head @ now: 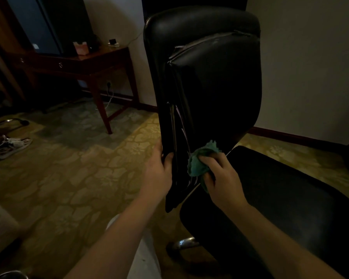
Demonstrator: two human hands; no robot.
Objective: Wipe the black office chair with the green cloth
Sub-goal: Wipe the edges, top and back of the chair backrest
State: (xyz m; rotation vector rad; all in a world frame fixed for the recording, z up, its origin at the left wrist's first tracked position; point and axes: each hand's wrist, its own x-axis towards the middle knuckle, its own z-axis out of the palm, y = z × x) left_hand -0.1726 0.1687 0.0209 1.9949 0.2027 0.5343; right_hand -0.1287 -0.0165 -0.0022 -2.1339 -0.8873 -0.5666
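While the left hand (159, 172) clasps the side edge of the chair (240, 137) low on its backrest (216, 87), thumb on the near face and fingers curled round the edge, the right hand (220, 178) grips the cloth (197, 162), bunched into a wad, and holds it against the lower backrest. Both hands are closed on something: the left on the chair, the right on the cloth.

The cloth sits just beside the left hand, touching the black upholstery a little above where the backrest meets the seat (280, 198). Part of it pokes up past the right fingers and a corner hangs below the palm. The backrest stands upright, and near its top a seam is split, with a pale line showing along the tear. Pale streaks also run down the edge by the left hand.

Under the seat a chrome leg (184, 241) of the chair's base rests on the patterned carpet (69, 178). Left of the chair and behind it, against the wall, stands a wooden counter (101, 57) bearing a pink box (81, 48). A socket (108, 84) with a white cable shows on the wall below the counter. Far left of the chair, a sandal (10, 146) lies on the carpet.
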